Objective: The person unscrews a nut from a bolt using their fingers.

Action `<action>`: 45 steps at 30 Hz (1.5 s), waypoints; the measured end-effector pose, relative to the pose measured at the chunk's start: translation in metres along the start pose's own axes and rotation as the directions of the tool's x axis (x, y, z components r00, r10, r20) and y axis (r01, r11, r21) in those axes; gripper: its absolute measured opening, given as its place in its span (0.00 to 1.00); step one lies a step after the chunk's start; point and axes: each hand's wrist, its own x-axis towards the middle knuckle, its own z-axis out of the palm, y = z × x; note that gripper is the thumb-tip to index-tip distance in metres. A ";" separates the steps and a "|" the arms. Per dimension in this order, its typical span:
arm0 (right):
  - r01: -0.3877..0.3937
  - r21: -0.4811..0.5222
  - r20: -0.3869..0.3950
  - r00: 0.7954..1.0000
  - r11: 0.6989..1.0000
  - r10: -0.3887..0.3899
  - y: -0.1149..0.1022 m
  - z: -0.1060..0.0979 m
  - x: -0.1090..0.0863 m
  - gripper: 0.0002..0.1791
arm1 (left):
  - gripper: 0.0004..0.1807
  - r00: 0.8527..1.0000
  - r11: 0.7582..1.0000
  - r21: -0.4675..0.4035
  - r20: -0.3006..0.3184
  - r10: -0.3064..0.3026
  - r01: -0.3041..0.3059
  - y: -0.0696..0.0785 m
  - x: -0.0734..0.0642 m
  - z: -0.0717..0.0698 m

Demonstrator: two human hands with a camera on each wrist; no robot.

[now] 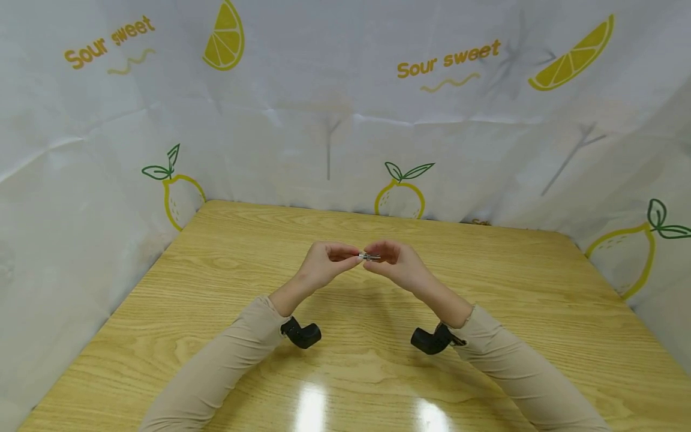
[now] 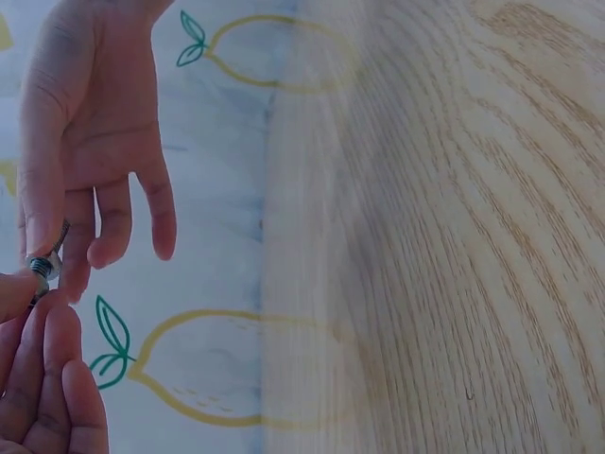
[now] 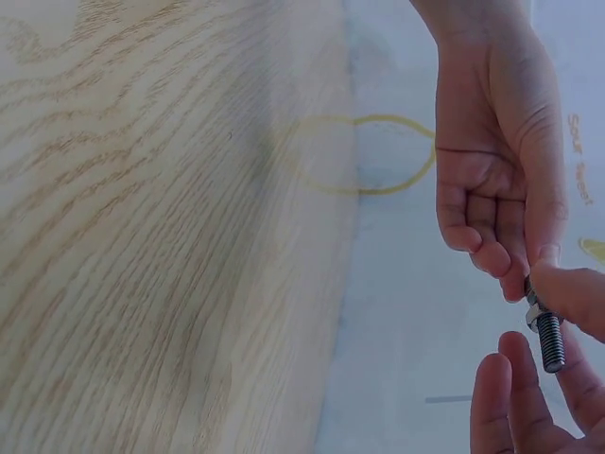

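Lemon-print curtain (image 1: pixel 302 96) beyond my grip. Wooden table (image 1: pixel 367 378) below. My left hand (image 1: pixel 318 266) pinches one end of bolt (image 3: pixel 551 345). My right hand (image 1: pixel 403 267) curves close around threaded part; cannot tell if pressing. Bolt, between hands, looks light, stiff, sturdy, perhaps slippery: best held at pinched end, off threads, or by nut (image 3: pixel 535 315) partway along.
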 end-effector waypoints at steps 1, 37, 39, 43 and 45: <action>0.005 0.006 0.002 1.000 1.000 -0.005 0.000 0.000 0.000 0.19 | 0.13 1.000 1.000 -0.001 -0.001 0.001 -0.001 0.000 0.000 0.000; -0.092 0.020 0.030 0.995 0.996 0.091 -0.002 -0.001 0.002 0.20 | 0.13 1.000 1.000 0.003 0.003 0.002 -0.002 0.001 0.000 0.001; -0.098 0.009 0.039 0.994 0.995 0.098 -0.002 -0.001 0.002 0.21 | 0.13 1.000 1.000 0.005 0.003 0.006 -0.006 0.001 0.000 0.001; -0.079 0.018 0.027 0.997 0.997 0.078 -0.001 -0.001 0.001 0.18 | 0.14 1.000 1.000 0.005 -0.001 -0.003 0.003 0.001 0.000 0.000; -0.059 0.033 0.020 0.998 0.998 0.058 0.000 -0.001 0.001 0.18 | 0.14 1.000 1.000 0.004 -0.004 -0.010 0.010 0.001 0.000 0.000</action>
